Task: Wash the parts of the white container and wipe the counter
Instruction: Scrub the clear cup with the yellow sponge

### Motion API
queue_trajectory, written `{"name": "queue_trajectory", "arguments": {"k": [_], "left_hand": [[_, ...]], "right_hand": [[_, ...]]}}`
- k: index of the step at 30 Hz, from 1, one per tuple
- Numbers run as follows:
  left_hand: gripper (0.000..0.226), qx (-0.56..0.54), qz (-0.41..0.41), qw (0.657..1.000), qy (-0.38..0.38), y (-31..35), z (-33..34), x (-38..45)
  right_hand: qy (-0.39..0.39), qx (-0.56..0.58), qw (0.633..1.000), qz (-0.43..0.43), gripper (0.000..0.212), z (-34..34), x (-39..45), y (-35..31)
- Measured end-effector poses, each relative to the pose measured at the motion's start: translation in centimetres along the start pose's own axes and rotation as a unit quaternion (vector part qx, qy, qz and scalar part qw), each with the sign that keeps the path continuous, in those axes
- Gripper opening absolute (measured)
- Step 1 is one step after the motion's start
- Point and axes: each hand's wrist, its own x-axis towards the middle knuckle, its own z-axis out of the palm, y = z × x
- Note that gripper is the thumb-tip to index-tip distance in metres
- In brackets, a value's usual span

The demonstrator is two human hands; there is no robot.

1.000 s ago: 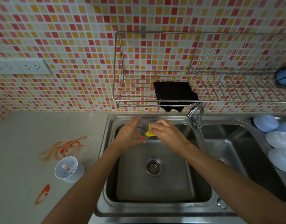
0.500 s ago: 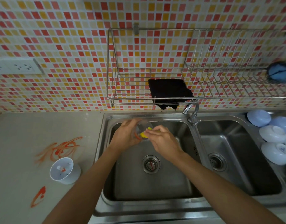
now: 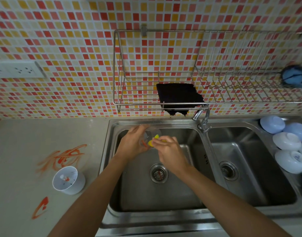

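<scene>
I am over the left basin of the sink (image 3: pixel 194 205), with my left hand (image 3: pixel 133 144) curled in a closed grip round a clear part (image 3: pixel 151 134) of the container, which has an orange streak on its lower edge. My right hand (image 3: pixel 169 150) pinches a yellow sponge (image 3: pixel 152 141) between thumb and fingertips and presses it into the mouth of that part, at about 12 o'clock from the drain (image 3: pixel 159 173). The tap (image 3: pixel 202 117) at 2 o'clock looks dry; I see no water running. By my reckoning I am in the early scrubbing stage. The white container (image 3: pixel 68 180) stands on the desk (image 3: pixel 18 151) at 9 o'clock, well apart from the sink, with flecks inside it, so it is not washed yet. Orange smears (image 3: pixel 64 158) lie just above it, and another orange mark (image 3: pixel 41 207) at 8 o'clock, so the wiping is all yet to do. A dark cloth (image 3: pixel 178 96) hangs from the wire rack (image 3: pixel 136 105) at 12 o'clock.
</scene>
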Motion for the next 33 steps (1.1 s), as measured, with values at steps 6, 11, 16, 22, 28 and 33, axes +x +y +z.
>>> {"name": "queue_trajectory", "arguments": {"k": [6,11,16,22,28,33], "left_hand": [[0.067,0.006,0.019,1.0,-0.002,-0.1,0.0,-0.3],[0.07,0.014,0.002,1.0,0.013,0.3,-0.1,0.1],[0.072,0.006,-0.003,1.0,0.008,-0.2,-0.3,0.2],[0.077,-0.009,0.007,1.0,0.009,0.5,-0.6,0.7],[0.088,-0.065,-0.017,0.996,-0.065,-0.3,-1.5,0.8],[0.084,-0.071,-0.028,0.996,-0.049,-0.7,-1.7,1.3]], "right_hand": [[-0.041,-0.029,0.998,-0.03,0.048,-0.6,0.0,0.8],[-0.044,0.03,0.998,0.018,0.037,-0.5,0.6,0.4],[-0.052,0.059,0.997,-0.001,0.034,-0.6,0.7,0.7],[-0.058,-0.036,0.994,-0.084,0.033,-0.7,1.6,2.0],[-0.016,-0.075,0.991,-0.114,0.027,-1.0,1.7,2.4],[-0.05,-0.02,0.995,-0.078,0.034,-0.9,2.4,1.9]]}}
